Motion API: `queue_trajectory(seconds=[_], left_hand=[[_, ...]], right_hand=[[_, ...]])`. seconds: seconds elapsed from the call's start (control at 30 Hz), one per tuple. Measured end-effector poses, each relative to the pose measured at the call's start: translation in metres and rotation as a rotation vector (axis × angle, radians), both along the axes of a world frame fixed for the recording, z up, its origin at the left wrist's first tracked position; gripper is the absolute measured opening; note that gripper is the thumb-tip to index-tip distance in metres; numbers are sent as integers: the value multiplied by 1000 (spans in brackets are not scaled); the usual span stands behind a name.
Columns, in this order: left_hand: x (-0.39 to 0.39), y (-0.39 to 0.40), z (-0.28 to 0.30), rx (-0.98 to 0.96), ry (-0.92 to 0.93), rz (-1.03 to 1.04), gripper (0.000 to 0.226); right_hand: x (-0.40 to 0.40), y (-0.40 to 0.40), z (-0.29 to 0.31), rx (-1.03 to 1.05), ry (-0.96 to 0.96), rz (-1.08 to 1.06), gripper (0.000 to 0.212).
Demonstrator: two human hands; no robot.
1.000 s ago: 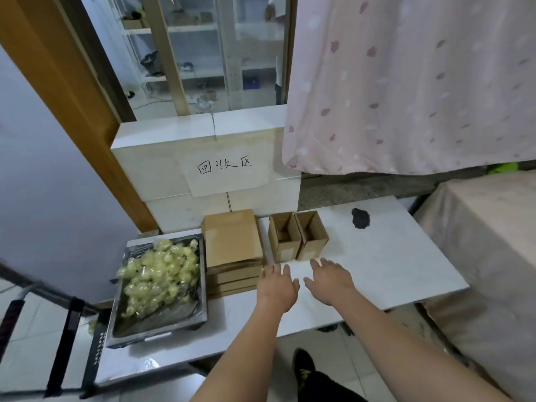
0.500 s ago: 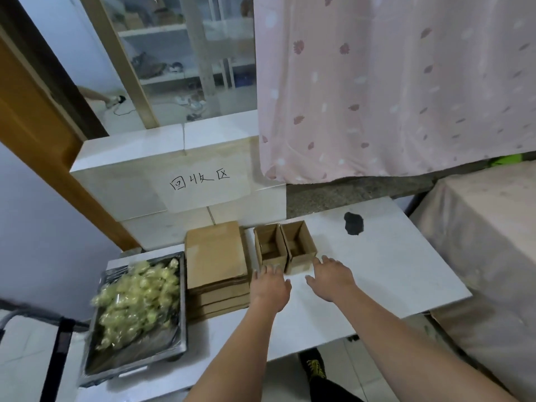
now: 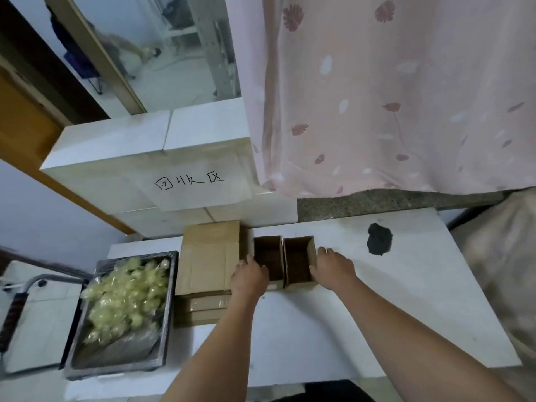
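Two small open cardboard boxes stand side by side on the white table, the left box touching the right box. Both look empty. My left hand holds the left box's outer wall, thumb over its rim and fingers down the outside. The right box's outer wall is held the same way by my right hand, thumb at the rim.
A stack of flat cardboard boxes lies just left of the small boxes. Further left is a metal tray of pale yellow wrapped pieces. White blocks with a handwritten sign stand behind. A dark patch marks the table; a pink curtain hangs above.
Both hands moved forward from the bare table to the two small boxes and took hold of their outer walls. The view shifted closer and to the left.
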State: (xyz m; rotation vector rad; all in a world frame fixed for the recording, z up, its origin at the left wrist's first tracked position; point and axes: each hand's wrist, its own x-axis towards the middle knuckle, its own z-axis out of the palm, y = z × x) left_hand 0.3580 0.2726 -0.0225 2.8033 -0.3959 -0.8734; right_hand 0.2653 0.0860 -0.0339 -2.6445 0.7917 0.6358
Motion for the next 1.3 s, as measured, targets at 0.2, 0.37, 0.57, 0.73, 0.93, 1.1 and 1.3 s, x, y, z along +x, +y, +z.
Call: queue_trajectory(seconds=[0.2,0.37,0.57,0.73,0.93,1.1,1.3], left_hand=[[3,-14,-17,-17,55,157,61],[-1,-21,-25,-8,38,199,62],[-12,-27,-29,-23,22,189,42],[-46,-28,-27,-78,34,166,36],[-117,-24,-27,-60,69,172,41],[-181,-22,-30,-97,102,169,37],[-241,-27,-36,-173,141,202,44]], right_hand=[[22,-11,-28,101,3,-43,29],[28,-9,-38,176,-66,-180,14],[18,-5,-38,200,-126,-287,16],[-16,-11,-36,187,-125,-304,17],[-83,-15,-29,161,-96,-341,27],[-151,-16,-23,145,-68,-340,28],[-218,-12,-20,183,-97,-400,22]])
